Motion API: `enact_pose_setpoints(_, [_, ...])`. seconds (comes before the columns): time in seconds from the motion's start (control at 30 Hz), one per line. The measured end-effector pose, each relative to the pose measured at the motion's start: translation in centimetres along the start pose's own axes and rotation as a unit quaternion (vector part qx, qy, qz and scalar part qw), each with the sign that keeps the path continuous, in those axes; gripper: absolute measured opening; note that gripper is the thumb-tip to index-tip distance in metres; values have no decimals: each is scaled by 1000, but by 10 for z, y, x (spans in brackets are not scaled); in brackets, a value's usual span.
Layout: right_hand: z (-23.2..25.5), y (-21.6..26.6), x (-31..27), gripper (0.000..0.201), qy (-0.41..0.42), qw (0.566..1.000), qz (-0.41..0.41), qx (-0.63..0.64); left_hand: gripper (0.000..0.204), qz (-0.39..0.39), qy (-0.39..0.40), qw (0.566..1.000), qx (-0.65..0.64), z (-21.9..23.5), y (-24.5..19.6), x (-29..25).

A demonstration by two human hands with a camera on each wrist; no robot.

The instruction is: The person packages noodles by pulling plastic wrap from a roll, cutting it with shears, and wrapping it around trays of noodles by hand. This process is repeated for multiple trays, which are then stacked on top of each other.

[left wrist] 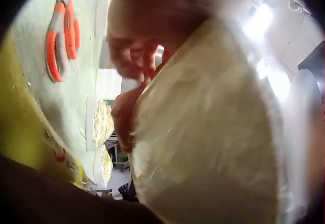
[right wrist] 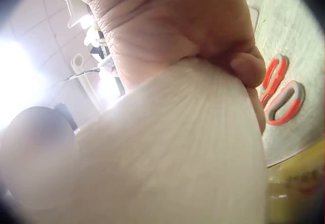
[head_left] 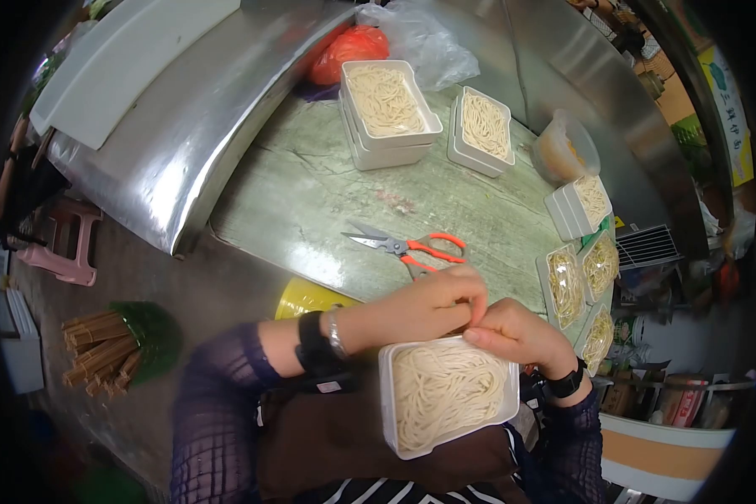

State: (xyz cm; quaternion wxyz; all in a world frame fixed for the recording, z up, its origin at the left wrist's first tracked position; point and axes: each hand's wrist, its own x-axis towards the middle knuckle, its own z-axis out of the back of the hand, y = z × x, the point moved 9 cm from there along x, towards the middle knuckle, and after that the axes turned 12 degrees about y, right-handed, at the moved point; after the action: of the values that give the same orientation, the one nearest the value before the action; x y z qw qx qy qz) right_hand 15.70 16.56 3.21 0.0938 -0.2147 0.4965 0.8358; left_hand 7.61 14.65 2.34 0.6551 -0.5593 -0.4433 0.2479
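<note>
A white box [head_left: 388, 403] of pale noodles [head_left: 449, 391] sits close against the person's front in the head view. Clear plastic wrap [right wrist: 177, 127] is stretched around it, its folds running together toward the right hand in the right wrist view. At the box's far rim the left hand [head_left: 441, 301] has its fingers curled, pinching the gathered plastic. Right beside it, the right hand [head_left: 519, 334] pinches the same plastic between thumb and fingers. The gathered end itself is mostly hidden by the fingers. Scissors [head_left: 403, 246] with orange-and-grey handles lie on the table beyond the left hand.
Stacked noodle boxes [head_left: 388, 157] and another box [head_left: 483, 126] stand at the back of the table. To the right are a clear tub [head_left: 569, 143], more boxes [head_left: 567, 214] and wrapped noodle packs [head_left: 565, 286]. A yellow container [head_left: 307, 298] is near the left forearm.
</note>
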Motion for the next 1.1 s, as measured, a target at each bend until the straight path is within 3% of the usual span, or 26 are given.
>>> enact_pose_setpoints(0.1, [9,17,-2,34,-64,997,38,19,15,66,-136,988,-40,22,13,-1])
enact_pose_setpoints(0.17, [16,1,-15,35,-96,993,-2,70,24,101,-216,962,-131,48,32,-15])
enact_pose_setpoints(0.27, [24,-27,-31,35,-184,971,-56,140,46,118,-265,941,-176,63,14,-61])
enact_pose_setpoints(0.37, [18,-43,-23,36,-228,957,-93,151,50,137,-266,953,-51,36,21,-83])
enact_pose_setpoints(0.43, [10,-45,-8,37,-256,953,-76,146,56,104,-268,941,-176,30,23,-85])
enact_pose_setpoints(0.5, [2,-42,2,38,-292,944,-33,149,62,111,-247,926,-264,28,23,-82])
enact_pose_setpoints(0.6, [-6,-30,9,40,-190,977,-96,23,67,172,-201,900,-345,22,27,-76])
enact_pose_setpoints(0.7, [-6,-21,7,37,-192,979,-72,11,65,236,-176,890,-348,20,31,-76])
enact_pose_setpoints(0.73, [-7,-18,9,40,-181,980,-78,-25,62,248,-137,896,-342,20,35,-75])
enact_pose_setpoints(0.83, [-12,-7,16,47,-144,980,-87,-106,61,361,98,920,-119,24,38,-77])
enact_pose_setpoints(0.93, [-9,8,24,49,-100,982,-82,-134,66,465,248,846,-83,24,46,-85])
enact_pose_setpoints(1.03, [-10,12,31,47,-56,984,-103,-135,66,374,314,871,-54,4,29,-55])
enact_pose_setpoints(1.1, [-16,3,36,41,-43,985,-123,-110,61,344,276,895,-63,0,27,-42])
